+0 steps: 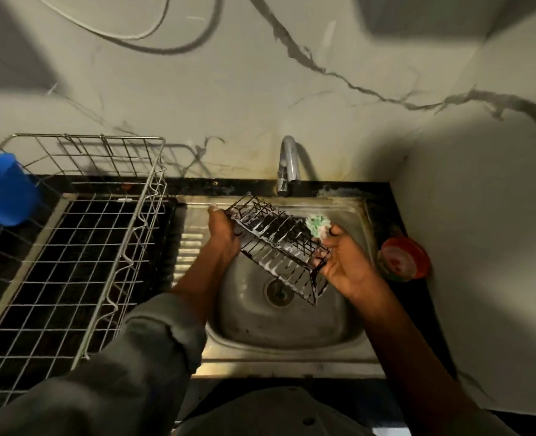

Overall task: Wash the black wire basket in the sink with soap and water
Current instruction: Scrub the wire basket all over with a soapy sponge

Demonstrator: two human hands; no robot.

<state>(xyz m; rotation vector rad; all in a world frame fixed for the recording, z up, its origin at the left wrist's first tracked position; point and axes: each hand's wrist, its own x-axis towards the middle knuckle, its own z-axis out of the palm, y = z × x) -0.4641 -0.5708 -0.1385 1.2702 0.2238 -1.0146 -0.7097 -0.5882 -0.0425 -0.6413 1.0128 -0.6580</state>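
Note:
The black wire basket (277, 247) hangs tilted over the steel sink (291, 328), streaked with white soap foam. My left hand (224, 234) grips its upper left end. My right hand (343, 259) is at the basket's right side and pinches a green soapy scrubber (317, 225) against the wires. The chrome tap (287, 165) stands behind the sink; no water stream shows.
A large silver wire dish rack (81, 234) fills the counter on the left, with a blue plastic cup (4, 190) hooked on its far left side. A red and green round container (403, 259) sits on the counter right of the sink. Marble walls close in behind and on the right.

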